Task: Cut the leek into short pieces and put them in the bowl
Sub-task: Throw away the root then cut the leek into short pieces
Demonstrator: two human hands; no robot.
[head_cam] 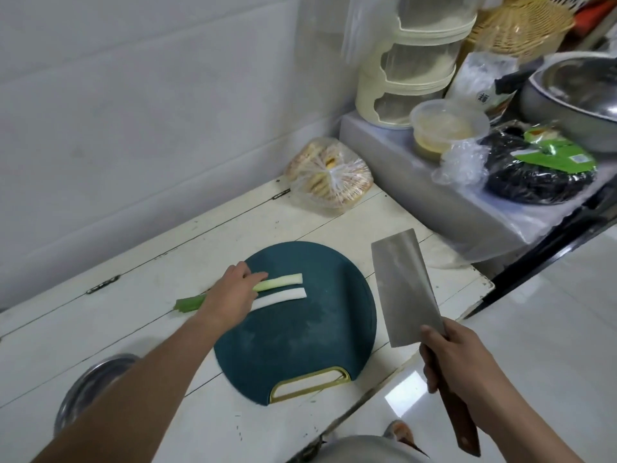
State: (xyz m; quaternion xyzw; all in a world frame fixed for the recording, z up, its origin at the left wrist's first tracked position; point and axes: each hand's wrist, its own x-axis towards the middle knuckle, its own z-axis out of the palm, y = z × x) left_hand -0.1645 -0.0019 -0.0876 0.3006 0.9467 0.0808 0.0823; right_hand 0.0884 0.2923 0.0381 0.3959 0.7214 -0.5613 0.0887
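Two leek lengths lie side by side on the round dark-green cutting board (300, 335): a pale green one (283, 281) and a white one (283, 297). The green end (190, 304) sticks out past the board's left rim. My left hand (233, 295) presses down on both leek lengths near the board's left side. My right hand (457, 355) grips the wooden handle of a cleaver (405, 285), its blade raised above the board's right edge, apart from the leek. A steel bowl (90, 385) sits at the lower left, partly hidden by my left forearm.
A bag of biscuits (329, 175) lies at the back of the white table (133, 329). To the right, a raised shelf holds stacked cream containers (417, 68), a plastic tub (447, 125), a dark food bag (541, 168) and a steel basin (581, 95). The floor lies beyond the table's right edge.
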